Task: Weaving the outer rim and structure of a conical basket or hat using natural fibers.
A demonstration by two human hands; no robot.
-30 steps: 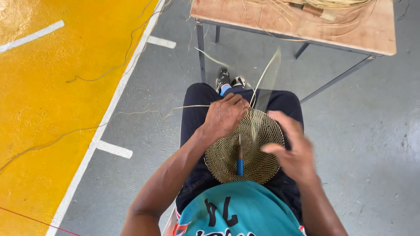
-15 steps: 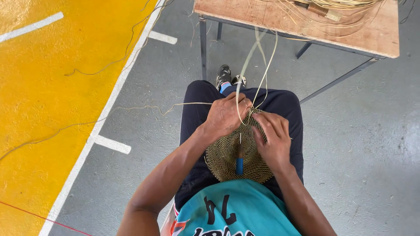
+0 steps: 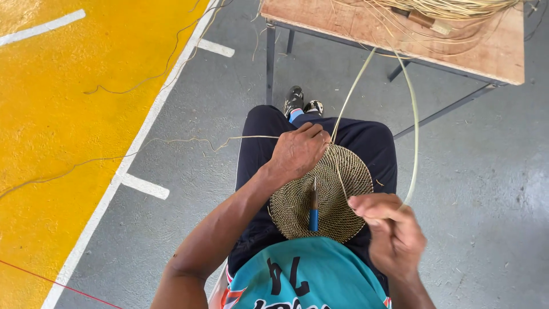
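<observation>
A person sits and looks down at their lap. A round woven mat lies on their lap, on top of dark trousers. The mat is brown and made of thin coils that go round and round.

The left hand rests on the mat at about 11 o'clock on its edge. Its fingers are bent and press down on the rim, gripping it there.

The right hand is at about 4 o'clock from the mat, just beside its edge. Its fingers are pinched tight around a long pale strand. The strand goes up from the right hand toward 12 o'clock, bends over in a tall loop near the surface, and comes back down to the top of the mat close to the left hand.

A small tool with a blue handle sticks in the mat near its middle. The blue end points toward 6 o'clock.

The surface is wooden with metal legs and stands at 12 o'clock, past the knees. A heap of pale strands lies on it.

Two shoes show on the grey floor under the surface. At 9 o'clock the floor is painted yellow with white lines. A thin loose strand lies across the floor there.
</observation>
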